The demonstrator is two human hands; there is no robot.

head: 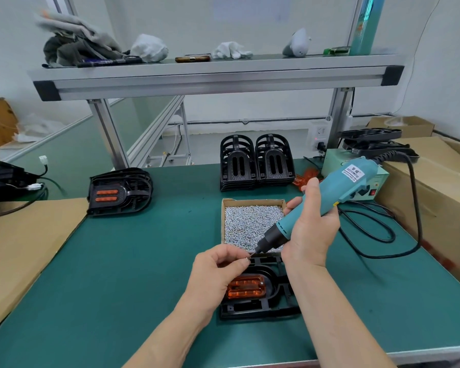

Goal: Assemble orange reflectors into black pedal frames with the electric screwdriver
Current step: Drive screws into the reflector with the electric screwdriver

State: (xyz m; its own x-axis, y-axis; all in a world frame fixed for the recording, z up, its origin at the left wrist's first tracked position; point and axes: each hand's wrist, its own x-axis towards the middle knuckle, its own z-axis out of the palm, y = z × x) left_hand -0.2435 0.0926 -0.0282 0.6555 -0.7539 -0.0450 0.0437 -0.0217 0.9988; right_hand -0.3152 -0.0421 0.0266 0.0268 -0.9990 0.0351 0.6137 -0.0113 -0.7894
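Head, teal screwdriver point(337, 181), silvery screw point(247, 259), ribbed orange reflector point(246, 288)

- pedal frame point(260, 310): black, flat on the green mat point(117, 261).
- reflector point(246, 288): orange, seated in the frame's recess.
- electric screwdriver point(316, 205): teal, tilted, bit down-left above the frame's far edge.
- screw point(247, 259): at the bit's tip.

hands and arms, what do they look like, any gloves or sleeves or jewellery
Both are bare. The left hand and right hand wear no gloves. The forearms are uncovered down to the bottom edge of the picture, with no sleeve or cuff in view. No ring, watch, bracelet or marking shows on either one.
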